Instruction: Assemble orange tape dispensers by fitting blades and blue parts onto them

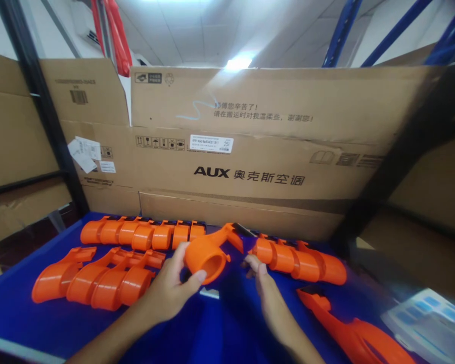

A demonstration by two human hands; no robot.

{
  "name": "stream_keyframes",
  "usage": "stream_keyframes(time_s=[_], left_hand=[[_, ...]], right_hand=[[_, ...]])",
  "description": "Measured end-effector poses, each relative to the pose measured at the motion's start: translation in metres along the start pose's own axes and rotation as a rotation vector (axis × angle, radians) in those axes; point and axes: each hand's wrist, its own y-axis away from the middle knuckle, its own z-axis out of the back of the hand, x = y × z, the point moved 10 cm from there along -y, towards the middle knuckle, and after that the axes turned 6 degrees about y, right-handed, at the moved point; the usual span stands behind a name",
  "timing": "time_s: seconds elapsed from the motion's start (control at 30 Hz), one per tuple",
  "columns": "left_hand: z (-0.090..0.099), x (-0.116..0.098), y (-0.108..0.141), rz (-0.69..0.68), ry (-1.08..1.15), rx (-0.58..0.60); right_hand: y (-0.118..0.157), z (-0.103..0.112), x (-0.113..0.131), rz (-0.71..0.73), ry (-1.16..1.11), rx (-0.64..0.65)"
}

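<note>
My left hand (176,280) is closed round the hub of an orange plastic tape dispenser (207,255). Its round hollow end faces me, and its arm points up and right to a dark tip. Just right of it is my right hand (260,273), fingers curled in with the thumb near them; whether something small is between them is hidden. Behind stand orange dispensers in a back-left row (142,235) and a right-hand row (299,260). Several dispensers with their arms pointing right form a front-left row (98,283).
A blue surface (174,333) carries everything. A larger orange tool (360,333) with a dark tip lies at lower right, beside a clear plastic pack (432,323) with blue patches. A small pale piece (210,293) lies below my hands. Cardboard (250,151) walls the back; a dark post (398,156) stands right.
</note>
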Motion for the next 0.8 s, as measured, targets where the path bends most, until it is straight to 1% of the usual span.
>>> stream_keyframes(time_s=[0.07,0.13,0.2,0.27,0.33,0.4,0.43,0.5,0.53,0.57,0.63,0.73,0.8], left_hand=[[0.034,-0.007,-0.004,0.009,-0.065,-0.088],[0.072,-0.014,-0.005,0.026,-0.075,-0.181],[0.104,-0.018,-0.004,0.06,-0.11,-0.239],[0.126,-0.023,0.004,0.076,-0.17,-0.287],[0.135,-0.025,0.016,0.089,-0.222,-0.294],[0.132,-0.024,0.031,0.111,-0.331,-0.275],[0.128,-0.022,0.039,0.13,-0.428,-0.254],[0.117,-0.017,0.053,0.159,-0.686,-0.202],[0.111,-0.017,0.058,0.143,-0.831,-0.191],[0.103,-0.02,0.062,0.097,-0.969,-0.187],[0.082,-0.026,0.064,-0.039,-1.176,-0.147],[0.05,-0.027,0.062,-0.212,-1.318,-0.044],[0.039,-0.025,0.06,-0.258,-1.365,-0.021]], right_hand=[[-0.003,0.001,0.003,-0.005,0.024,0.018],[-0.005,0.003,0.007,-0.007,0.036,0.019],[-0.007,0.007,0.008,-0.013,0.041,-0.004],[-0.007,0.009,0.009,-0.012,0.042,-0.017],[-0.008,0.009,0.01,-0.003,0.044,-0.017],[-0.008,0.009,0.011,0.006,0.049,-0.013],[-0.008,0.009,0.013,0.009,0.052,-0.014],[-0.008,0.009,0.016,0.017,0.061,-0.015],[-0.008,0.009,0.018,0.023,0.065,-0.013],[-0.007,0.009,0.021,0.029,0.068,-0.009],[-0.006,0.008,0.026,0.044,0.066,0.001],[-0.006,0.008,0.032,0.062,0.059,-0.002],[-0.005,0.01,0.033,0.069,0.062,-0.011]])
